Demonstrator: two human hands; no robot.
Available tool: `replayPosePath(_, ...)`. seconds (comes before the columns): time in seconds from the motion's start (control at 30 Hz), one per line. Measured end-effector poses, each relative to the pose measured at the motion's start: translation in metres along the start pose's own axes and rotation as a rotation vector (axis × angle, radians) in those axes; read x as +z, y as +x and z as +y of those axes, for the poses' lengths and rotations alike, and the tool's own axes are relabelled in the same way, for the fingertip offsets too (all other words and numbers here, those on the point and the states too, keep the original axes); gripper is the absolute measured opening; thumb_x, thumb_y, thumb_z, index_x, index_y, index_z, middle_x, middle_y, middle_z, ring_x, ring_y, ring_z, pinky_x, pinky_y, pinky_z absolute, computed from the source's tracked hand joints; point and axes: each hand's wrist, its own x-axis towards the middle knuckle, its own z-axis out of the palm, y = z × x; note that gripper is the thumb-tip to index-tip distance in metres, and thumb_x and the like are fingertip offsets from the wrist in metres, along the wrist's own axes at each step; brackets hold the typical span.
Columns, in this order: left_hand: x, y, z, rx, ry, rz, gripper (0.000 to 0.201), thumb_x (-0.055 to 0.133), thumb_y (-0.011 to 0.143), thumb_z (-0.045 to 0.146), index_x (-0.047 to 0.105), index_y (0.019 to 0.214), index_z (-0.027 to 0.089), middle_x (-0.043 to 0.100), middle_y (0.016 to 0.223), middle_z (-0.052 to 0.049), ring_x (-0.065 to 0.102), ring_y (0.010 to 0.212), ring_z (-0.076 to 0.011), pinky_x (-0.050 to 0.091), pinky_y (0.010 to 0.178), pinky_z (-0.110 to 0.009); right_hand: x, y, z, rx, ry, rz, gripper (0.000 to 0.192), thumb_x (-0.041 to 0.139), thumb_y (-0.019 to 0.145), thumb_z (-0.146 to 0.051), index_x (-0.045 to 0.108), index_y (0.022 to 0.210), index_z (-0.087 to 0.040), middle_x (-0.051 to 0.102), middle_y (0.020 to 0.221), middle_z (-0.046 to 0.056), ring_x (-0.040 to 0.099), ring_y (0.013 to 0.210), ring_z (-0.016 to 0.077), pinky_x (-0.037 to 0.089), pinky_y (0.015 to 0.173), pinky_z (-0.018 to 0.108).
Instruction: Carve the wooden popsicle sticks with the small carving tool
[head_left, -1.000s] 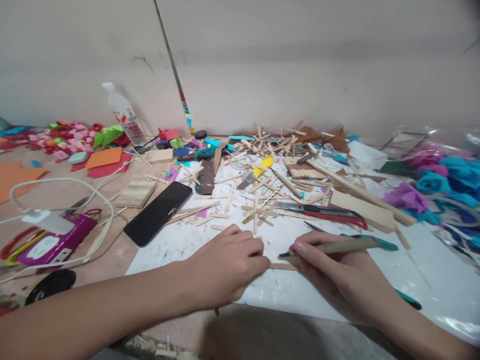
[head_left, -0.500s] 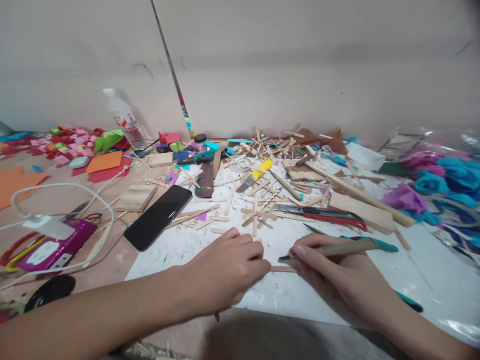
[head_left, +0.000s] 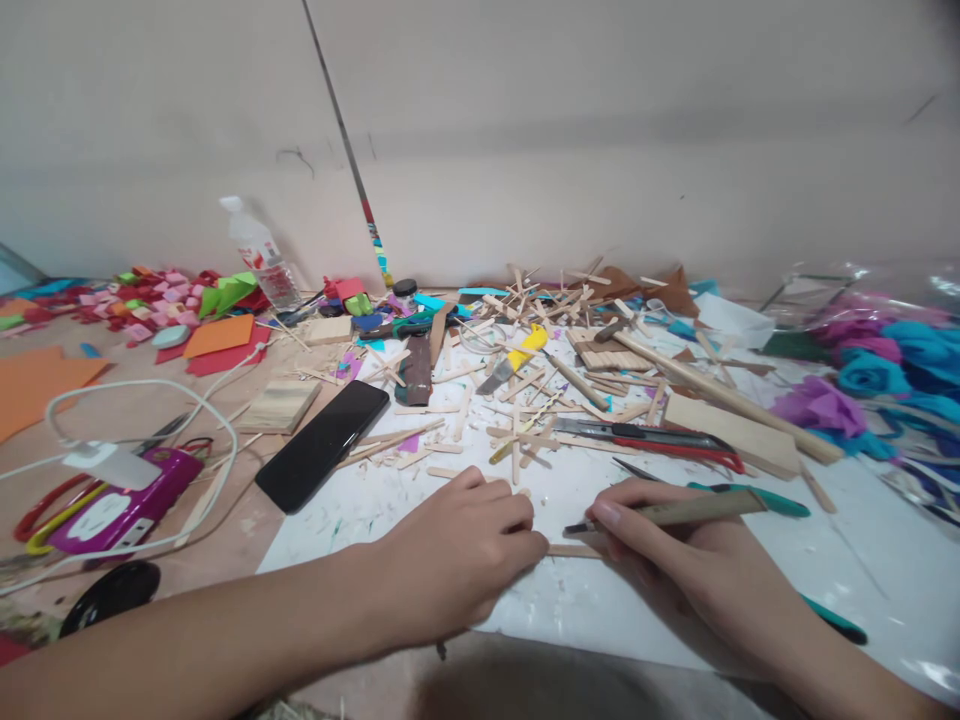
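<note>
My left hand [head_left: 457,545] lies knuckles up on the white sheet [head_left: 750,590], fingers curled over one end of a flat wooden craft stick [head_left: 571,550]. My right hand [head_left: 675,560] grips a tan-handled craft knife [head_left: 675,512] like a pen, its dark tip just above the stick, between the two hands. The part of the stick under my left fingers is hidden.
Loose craft sticks [head_left: 525,400] litter the sheet beyond my hands, with a red utility cutter [head_left: 652,437], teal scissors [head_left: 750,495] and a black phone [head_left: 322,444]. A purple device with a white cable [head_left: 120,500] sits left, a plastic bottle [head_left: 259,252] by the wall, paper flowers [head_left: 877,370] right.
The view has tipped slightly, so everything sits a little lower in the picture. Both hands keep the same pose on the stick and the knife.
</note>
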Motion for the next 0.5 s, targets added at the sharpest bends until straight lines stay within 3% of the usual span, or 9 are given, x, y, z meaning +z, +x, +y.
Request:
replayPosePath(0.27, -0.0011, 0.0006, 0.0008, 0.004, 0.024, 0.021, 0.014, 0.056, 0.106, 0.013, 0.068, 0.102, 0.019, 0.068, 0.102, -0.003, 0.055, 0.084, -0.0200, 0.038, 0.079, -0.039, -0.0040, 0.0027, 0.0034, -0.037, -0.046, -0.022, 0.049, 0.073, 0.094, -0.072, 0.081, 0.083, -0.025, 0.075, 0.084, 0.008, 0.060, 0.072, 0.0216, 0.046, 0.060, 0.031)
replayPosePath(0.4, -0.0038, 0.0006, 0.0006, 0.000, 0.013, -0.034, 0.012, 0.058, 0.105, 0.012, 0.068, 0.106, 0.019, 0.069, 0.105, -0.005, 0.058, 0.088, -0.0207, 0.039, 0.081, -0.040, -0.0001, -0.0010, -0.0029, 0.023, 0.016, -0.001, 0.049, 0.074, 0.092, -0.073, 0.079, 0.084, -0.026, 0.064, 0.067, 0.003, 0.050, 0.061, 0.0185, 0.038, 0.053, 0.030)
replayPosePath(0.5, -0.0045, 0.0002, 0.0003, -0.004, 0.008, -0.041, 0.012, 0.059, 0.105, 0.012, 0.068, 0.106, 0.019, 0.069, 0.104, -0.005, 0.058, 0.088, -0.0208, 0.039, 0.080, -0.040, 0.0007, -0.0017, -0.0042, 0.011, -0.012, 0.003, 0.049, 0.072, 0.093, -0.072, 0.079, 0.082, -0.026, 0.062, 0.065, 0.003, 0.050, 0.062, 0.0193, 0.040, 0.054, 0.031)
